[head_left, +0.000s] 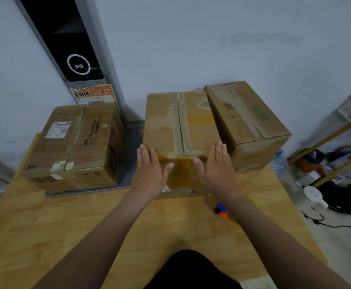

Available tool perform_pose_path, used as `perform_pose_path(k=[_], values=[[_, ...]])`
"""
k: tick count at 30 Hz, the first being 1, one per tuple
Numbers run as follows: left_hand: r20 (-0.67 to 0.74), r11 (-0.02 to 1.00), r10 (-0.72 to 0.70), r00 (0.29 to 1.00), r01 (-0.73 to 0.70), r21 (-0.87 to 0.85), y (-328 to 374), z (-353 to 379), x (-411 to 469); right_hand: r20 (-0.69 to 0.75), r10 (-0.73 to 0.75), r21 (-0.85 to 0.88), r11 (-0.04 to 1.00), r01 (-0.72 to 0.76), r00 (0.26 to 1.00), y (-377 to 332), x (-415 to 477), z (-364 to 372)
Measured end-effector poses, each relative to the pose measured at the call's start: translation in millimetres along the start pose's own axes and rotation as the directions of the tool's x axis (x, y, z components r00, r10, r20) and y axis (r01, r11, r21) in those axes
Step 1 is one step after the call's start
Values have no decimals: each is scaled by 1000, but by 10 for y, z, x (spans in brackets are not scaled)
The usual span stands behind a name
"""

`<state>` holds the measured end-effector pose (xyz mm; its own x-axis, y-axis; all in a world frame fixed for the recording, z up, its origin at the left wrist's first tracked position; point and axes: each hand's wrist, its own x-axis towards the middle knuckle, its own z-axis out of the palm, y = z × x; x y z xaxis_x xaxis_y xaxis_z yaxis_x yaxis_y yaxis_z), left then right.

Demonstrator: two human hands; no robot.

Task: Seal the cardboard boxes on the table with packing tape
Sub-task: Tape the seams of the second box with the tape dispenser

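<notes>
Your left hand (149,172) and right hand (218,170), grips released, are bracketing the middle cardboard box (164,122) at its near end; next, likely fetching tape.

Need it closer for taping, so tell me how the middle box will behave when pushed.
The middle box likely slides, not tips: broad base flat on the smooth wooden table. Its square, uncrushed walls suggest it stays stiff. Pushed right, it may nudge the close right box.
</notes>
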<state>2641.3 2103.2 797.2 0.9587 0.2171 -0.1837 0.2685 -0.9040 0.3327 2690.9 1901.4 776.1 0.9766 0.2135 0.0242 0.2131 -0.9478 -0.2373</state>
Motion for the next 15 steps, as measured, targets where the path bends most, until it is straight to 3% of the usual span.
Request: perform_pose_path(k=[5,10,15], values=[[11,968,-171,985,170,-183,158,-90,257,62,146,126,980,-152,987,-75,287,-114],[13,941,-222,975,218,-259,14,-84,495,48,194,206,958,-199,980,-76,455,-136],[27,860,-241,970,227,-457,-153,-31,625,71,303,526,798,-294,950,14,488,-90]])
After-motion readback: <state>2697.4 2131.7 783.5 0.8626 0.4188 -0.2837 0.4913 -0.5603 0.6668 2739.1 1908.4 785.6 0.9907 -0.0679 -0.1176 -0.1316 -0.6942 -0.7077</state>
